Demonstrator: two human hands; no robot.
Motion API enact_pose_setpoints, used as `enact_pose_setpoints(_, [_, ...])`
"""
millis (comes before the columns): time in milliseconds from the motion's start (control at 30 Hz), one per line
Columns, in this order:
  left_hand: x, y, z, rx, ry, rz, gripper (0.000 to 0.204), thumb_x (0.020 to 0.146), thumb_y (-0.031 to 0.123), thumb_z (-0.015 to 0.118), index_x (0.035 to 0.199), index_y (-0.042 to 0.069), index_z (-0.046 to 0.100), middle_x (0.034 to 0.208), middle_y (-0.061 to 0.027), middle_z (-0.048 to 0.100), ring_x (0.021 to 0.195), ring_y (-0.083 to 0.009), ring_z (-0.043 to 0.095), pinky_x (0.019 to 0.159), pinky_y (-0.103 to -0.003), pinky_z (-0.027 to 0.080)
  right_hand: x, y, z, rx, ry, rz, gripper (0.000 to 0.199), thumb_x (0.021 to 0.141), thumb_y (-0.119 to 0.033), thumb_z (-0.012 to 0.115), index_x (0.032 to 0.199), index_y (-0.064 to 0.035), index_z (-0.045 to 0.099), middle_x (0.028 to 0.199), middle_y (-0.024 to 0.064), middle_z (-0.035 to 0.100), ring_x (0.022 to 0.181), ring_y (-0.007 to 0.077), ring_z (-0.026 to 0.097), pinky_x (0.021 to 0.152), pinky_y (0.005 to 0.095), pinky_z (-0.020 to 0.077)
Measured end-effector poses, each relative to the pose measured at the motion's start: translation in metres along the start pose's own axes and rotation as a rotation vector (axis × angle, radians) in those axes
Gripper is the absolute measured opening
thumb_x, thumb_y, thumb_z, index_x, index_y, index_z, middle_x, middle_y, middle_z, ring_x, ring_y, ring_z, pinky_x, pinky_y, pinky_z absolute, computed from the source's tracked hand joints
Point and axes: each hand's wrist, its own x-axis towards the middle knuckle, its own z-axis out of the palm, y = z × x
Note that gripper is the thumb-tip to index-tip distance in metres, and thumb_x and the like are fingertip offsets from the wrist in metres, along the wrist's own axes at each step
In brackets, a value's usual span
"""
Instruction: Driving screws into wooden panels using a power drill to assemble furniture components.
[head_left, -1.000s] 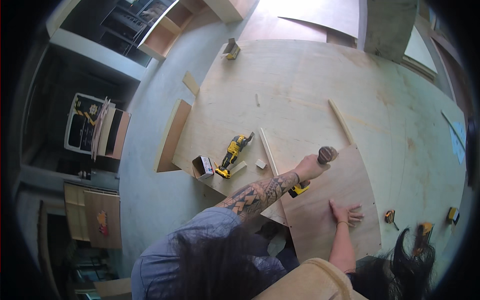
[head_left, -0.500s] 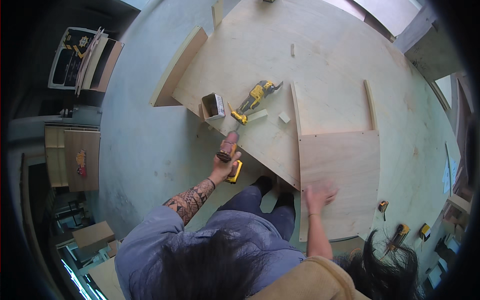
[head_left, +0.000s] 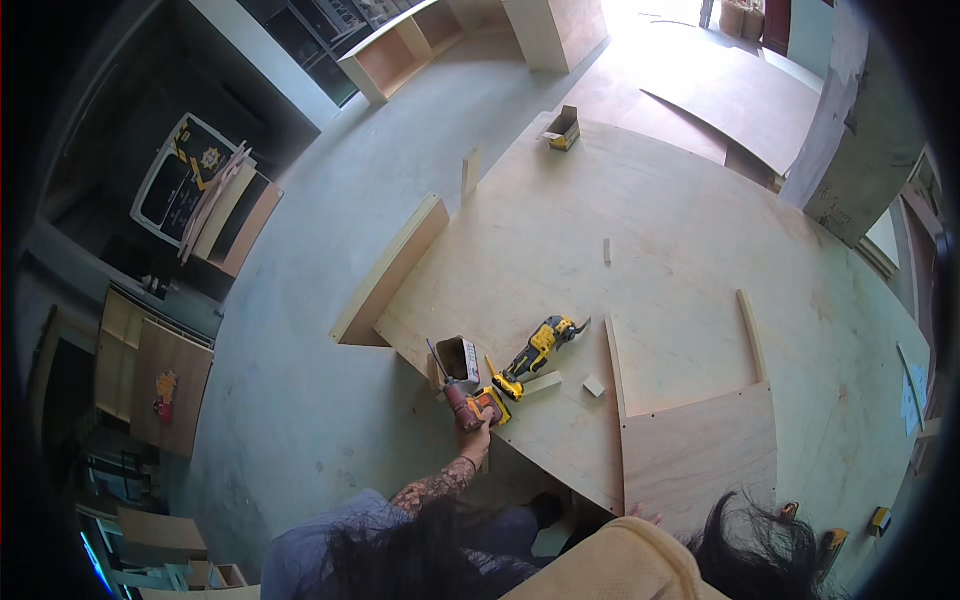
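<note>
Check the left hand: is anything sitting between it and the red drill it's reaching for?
Nothing visible. The left hand is already on the red drill at the plywood sheet's near edge. The small open box and yellow power tool lie beyond it, not between.

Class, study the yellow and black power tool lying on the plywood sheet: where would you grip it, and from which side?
Probably grip the yellow and black power tool around its slim middle body, coming from above. It lies flat and diagonal on the plywood sheet, blade end pointing away from the left hand.

My right hand (head_left: pixel 640 516) shows fingertips only; the rest is hidden behind my hair (head_left: pixel 760 550). My left hand (head_left: pixel 478 436) partly covers the red tool's (head_left: pixel 468 408) grip.
</note>
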Motion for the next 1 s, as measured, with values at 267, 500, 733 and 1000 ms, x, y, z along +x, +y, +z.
enact_pose_setpoints(267, [0.006,0.011,0.010,0.380,-0.080,-0.261,0.070,0.092,0.045,0.078,0.141,0.000,0.054,0.131,-0.0176,0.068,0.121,-0.0304,0.067,0.107,-0.041,0.051,-0.003,0.012,-0.009,0.075,-0.329,0.188,0.100,0.087,-0.003,0.071,0.170,-0.0247,0.019,0.172,0.0260,0.010,0.156,0.0426,0.023,0.126,0.0585,0.0212])
enact_pose_setpoints(500, [-0.036,-0.015,-0.009,0.667,-0.208,-0.177,0.085,0.086,0.042,0.080,0.149,-0.004,0.044,0.147,-0.0259,0.056,0.134,-0.0404,0.058,0.113,-0.045,0.046,0.045,0.047,-0.130,0.265,-0.655,0.253,0.117,0.070,-0.011,0.080,0.170,-0.0218,0.019,0.170,0.0281,0.014,0.153,0.0432,0.026,0.126,0.0574,0.0204])
enact_pose_setpoints(733, [-0.123,0.028,-0.006,0.851,-1.185,-0.092,0.047,0.091,0.041,0.075,0.119,0.004,0.074,0.119,-0.0217,0.074,0.118,-0.0361,0.070,0.103,-0.044,0.054,0.083,0.122,-0.261,0.488,-0.575,0.091,0.132,0.052,-0.014,0.088,0.168,-0.0148,0.023,0.161,0.0278,0.033,0.137,0.0492,0.040,0.116,0.0566,0.0382])
enact_pose_setpoints(1000, [-0.127,0.124,0.080,0.623,-1.266,0.217,0.053,0.097,0.038,0.072,0.132,-0.001,0.066,0.115,-0.0235,0.075,0.108,-0.0356,0.073,0.095,-0.043,0.058,0.133,0.210,-0.384,1.007,-0.572,0.055,0.096,0.063,-0.006,0.072,0.155,-0.0027,0.048,0.132,0.0216,0.065,0.123,0.0336,0.064,0.110,0.0377,0.0486])
